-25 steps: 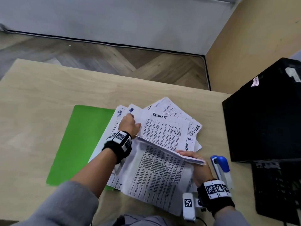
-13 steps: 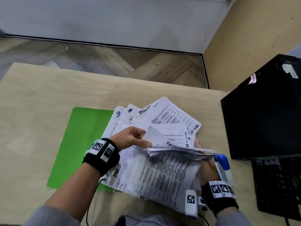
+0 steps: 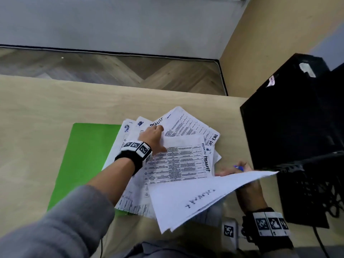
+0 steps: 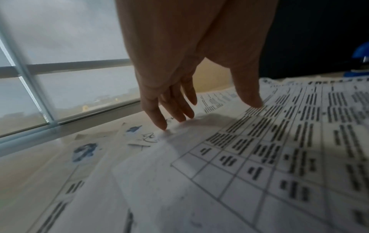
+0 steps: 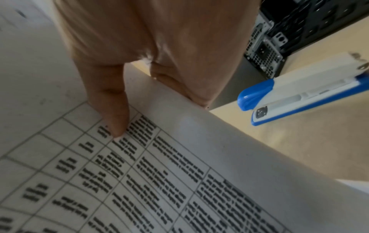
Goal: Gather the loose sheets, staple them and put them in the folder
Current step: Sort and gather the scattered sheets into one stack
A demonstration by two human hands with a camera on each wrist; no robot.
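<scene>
Several printed sheets (image 3: pixel 178 161) lie fanned on the table, overlapping the right edge of the green folder (image 3: pixel 87 155). My left hand (image 3: pixel 151 135) reaches over this pile; its straight fingers (image 4: pixel 162 124) touch the paper near the far left corners and hold nothing. My right hand (image 3: pixel 232 172) pinches a small lifted stack of sheets (image 3: pixel 195 198), tilted with its blank back up. In the right wrist view the thumb (image 5: pixel 113 119) presses the printed side of that stack (image 5: pixel 179 173) and the fingers lie behind it. The blue and white stapler (image 5: pixel 299 100) lies just right of this hand, mostly hidden in the head view.
A black computer case (image 3: pixel 290 127) stands on the table (image 3: pixel 37 112) at the right, close to my right hand, with dark cables (image 3: pixel 316 194) in front of it. The table's far edge meets wooden floor, and a beige wall closes the right side.
My left hand let go of the sheet it held and reached forward onto the fanned pile. My right hand raised and tilted its stack, which now covers the stapler.
</scene>
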